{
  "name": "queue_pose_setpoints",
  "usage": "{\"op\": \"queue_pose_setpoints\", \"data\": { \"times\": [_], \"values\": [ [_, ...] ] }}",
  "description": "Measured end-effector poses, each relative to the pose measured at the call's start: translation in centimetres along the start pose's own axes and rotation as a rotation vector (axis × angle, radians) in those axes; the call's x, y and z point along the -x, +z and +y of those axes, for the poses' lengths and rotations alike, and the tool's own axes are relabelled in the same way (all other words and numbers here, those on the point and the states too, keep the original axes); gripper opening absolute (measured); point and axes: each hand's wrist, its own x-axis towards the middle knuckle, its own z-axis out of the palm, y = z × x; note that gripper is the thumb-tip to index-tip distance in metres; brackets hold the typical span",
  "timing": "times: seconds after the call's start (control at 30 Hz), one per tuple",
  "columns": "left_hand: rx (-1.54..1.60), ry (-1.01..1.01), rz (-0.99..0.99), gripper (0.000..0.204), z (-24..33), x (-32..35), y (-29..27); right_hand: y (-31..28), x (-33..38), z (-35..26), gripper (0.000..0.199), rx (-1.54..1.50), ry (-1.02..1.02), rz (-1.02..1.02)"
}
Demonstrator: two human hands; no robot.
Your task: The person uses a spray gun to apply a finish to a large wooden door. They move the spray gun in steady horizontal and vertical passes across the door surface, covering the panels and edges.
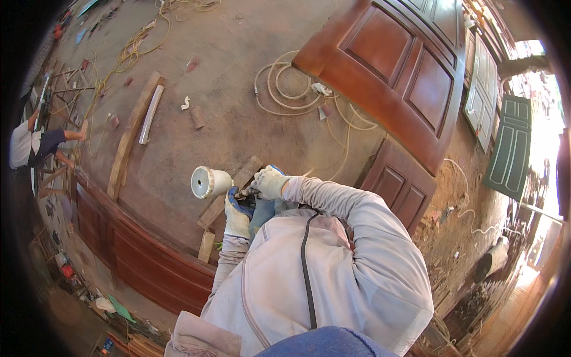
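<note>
A paint spray gun (244,193) with a round, pale paint cup (219,182) is held in front of my body. The cup lies tipped toward the left. My left hand (237,218), in a white and blue work glove, is closed around the gun's body below the cup. Gloved the same way, my right hand (270,182) has its fingers bent onto the back end of the gun. Its fingertips are partly hidden, as is the gun's handle.
A large glossy red-brown panelled door (380,65) lies ahead right, beside a smaller brown panel (397,183). Another brown door (140,250) is at lower left. Wooden beams (132,137), a coiled hose (285,89) and yellow cords (134,50) lie on the floor. A person (38,143) is far left.
</note>
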Motion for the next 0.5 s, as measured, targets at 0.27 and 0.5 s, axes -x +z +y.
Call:
{"op": "queue_pose_setpoints", "data": {
  "times": [0.27,0.5],
  "values": [
    [-0.705,0.152,-0.386,0.02,2.9,1.8,2.7,-1.9,1.1,-1.9,0.051,-0.506,0.071,0.284],
    [-1.094,0.33,-0.843,0.049,5.1,4.7,8.7,-5.6,7.2,-3.0,0.057,-0.905,0.183,0.933]
  ]
}}
